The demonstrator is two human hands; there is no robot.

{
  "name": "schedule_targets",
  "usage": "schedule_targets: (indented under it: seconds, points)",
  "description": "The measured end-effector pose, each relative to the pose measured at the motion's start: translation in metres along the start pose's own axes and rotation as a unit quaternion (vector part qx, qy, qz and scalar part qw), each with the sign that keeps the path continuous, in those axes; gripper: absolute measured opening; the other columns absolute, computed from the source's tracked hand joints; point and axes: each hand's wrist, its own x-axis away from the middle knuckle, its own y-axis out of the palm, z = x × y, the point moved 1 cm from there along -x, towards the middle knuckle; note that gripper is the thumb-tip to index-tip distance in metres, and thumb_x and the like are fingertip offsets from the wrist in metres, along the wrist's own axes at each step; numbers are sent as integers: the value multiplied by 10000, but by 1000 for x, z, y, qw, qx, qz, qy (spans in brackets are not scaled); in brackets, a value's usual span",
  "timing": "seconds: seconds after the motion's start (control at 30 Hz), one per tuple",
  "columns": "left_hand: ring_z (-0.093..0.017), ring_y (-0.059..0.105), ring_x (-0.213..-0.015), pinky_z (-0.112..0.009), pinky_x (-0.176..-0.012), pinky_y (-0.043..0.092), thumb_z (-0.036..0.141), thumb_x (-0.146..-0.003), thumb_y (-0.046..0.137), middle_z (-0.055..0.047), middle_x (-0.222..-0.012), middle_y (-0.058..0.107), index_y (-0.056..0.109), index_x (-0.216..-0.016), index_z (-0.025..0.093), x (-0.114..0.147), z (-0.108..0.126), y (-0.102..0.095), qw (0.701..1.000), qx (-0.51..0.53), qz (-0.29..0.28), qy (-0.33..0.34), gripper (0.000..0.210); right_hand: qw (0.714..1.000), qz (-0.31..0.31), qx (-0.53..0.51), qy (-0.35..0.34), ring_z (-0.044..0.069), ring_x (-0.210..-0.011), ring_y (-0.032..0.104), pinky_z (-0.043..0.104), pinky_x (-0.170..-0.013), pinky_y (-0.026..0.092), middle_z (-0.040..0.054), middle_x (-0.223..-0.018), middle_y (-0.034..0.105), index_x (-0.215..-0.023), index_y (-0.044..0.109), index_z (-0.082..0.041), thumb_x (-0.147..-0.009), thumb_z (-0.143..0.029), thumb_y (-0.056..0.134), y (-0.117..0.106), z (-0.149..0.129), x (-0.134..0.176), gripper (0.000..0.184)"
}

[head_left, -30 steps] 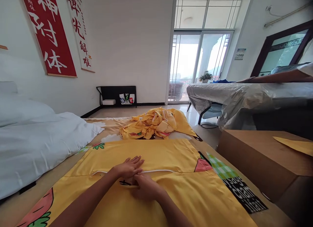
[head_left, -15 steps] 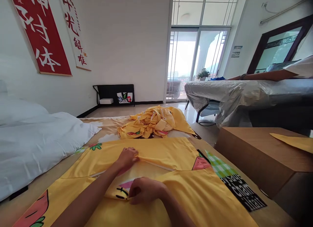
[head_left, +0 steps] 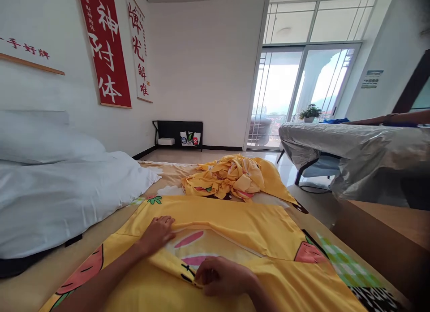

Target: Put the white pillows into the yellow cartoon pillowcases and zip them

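Note:
A yellow cover [head_left: 231,213] with strawberry and cartoon prints lies spread before me, with a long slit-like opening across its middle. Paler cloth with pink shapes shows inside the opening. My left hand [head_left: 157,235] rests at the left end of the slit's far edge, palm down, fingers stretched out over the cloth and slightly blurred. Closer to me, my right hand [head_left: 223,276] is closed in a pinch on the near edge of the opening, beside a black printed mark. Its fingertips are partly hidden.
Crumpled yellow bedding [head_left: 231,175] lies beyond the cover. A white quilt [head_left: 74,195] is heaped at left. On the right are a wooden box-like piece [head_left: 386,227] and a plastic-covered table [head_left: 352,139] with another person's arm [head_left: 393,119] on it. A black low shelf [head_left: 179,128] stands by the wall.
My left hand has slid left along the far edge, and the opening gapes wider there. My right hand keeps its pinch on the near edge. The view has turned left.

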Motion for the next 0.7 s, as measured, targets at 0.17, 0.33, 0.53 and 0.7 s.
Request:
schedule_targets:
  seconds: [0.17,0.33,0.53,0.7]
  points:
    - [-297,600,-1061,-406,-987,428,508,-698,700,-108,-1075,696,723,-899,207,82,-122,-23,934,259,160,-185,363,1000,17,8,20,102,-707,495,213,-641,389,-15,-811,580,-1016,709,-204,-636,-152,626,3,-5,1,392]
    - [-180,664,-777,-281,-675,547,252,-869,517,-54,-827,700,675,-794,168,161,-183,-42,545,671,371,-339,194,997,36,23,58,123,-749,493,238,-675,382,-3,-833,562,-1015,696,-200,-625,-117,559,7,-13,2,421]
    - [-204,682,-723,-306,-566,586,317,-950,435,-147,-883,688,624,-968,70,173,-174,-55,375,799,306,-356,311,998,36,36,49,116,-736,470,236,-663,363,-5,-830,537,-1001,690,-196,-631,-112,530,10,-17,3,413]
    - [-212,669,-778,-296,-598,584,372,-957,394,-164,-933,653,552,-1142,54,148,-185,-66,379,770,354,-371,401,999,33,17,25,109,-714,462,235,-655,359,-14,-805,528,-1040,683,-193,-644,-151,563,9,-9,5,415]
